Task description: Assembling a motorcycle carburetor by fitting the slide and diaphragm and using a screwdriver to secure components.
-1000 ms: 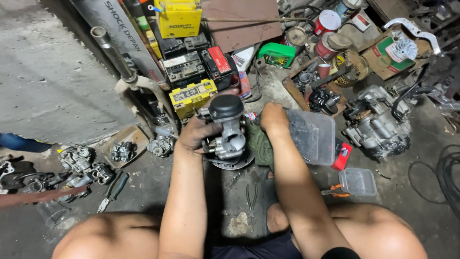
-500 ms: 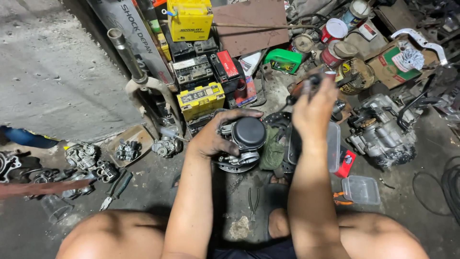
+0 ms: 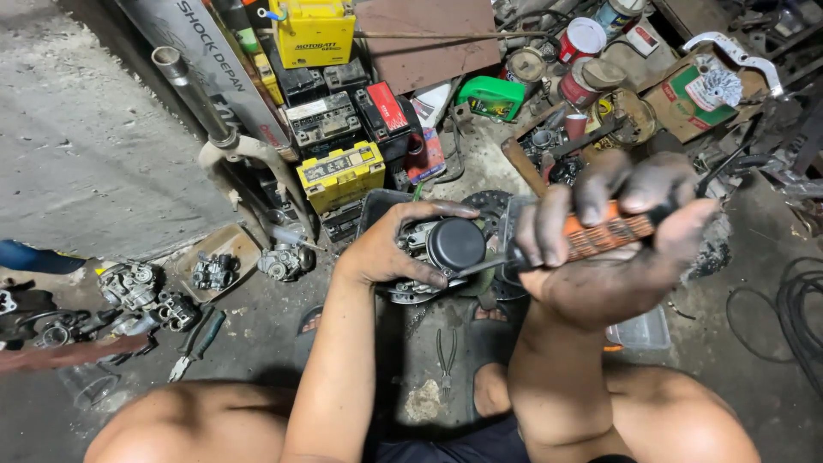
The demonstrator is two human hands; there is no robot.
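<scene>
Right hand [image 3: 613, 249] gripping orange-handled screwdriver [image 3: 600, 236], left hand [image 3: 386, 249] clasping carburetor [image 3: 441, 253], tip near it

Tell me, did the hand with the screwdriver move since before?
Yes. The right hand was reaching up by the red cans half a second ago; now it has come back toward the person, gripping the orange-handled screwdriver, tip at the carburetor.

A motorcycle repair workshop, this: beyond the fingers [image 3: 600, 184] stacked batteries [image 3: 340, 176] and oil cans [image 3: 581, 39], left of them loose carburettors [image 3: 129, 285] and pliers [image 3: 196, 343] on the grimy floor [image 3: 77, 163].
</scene>
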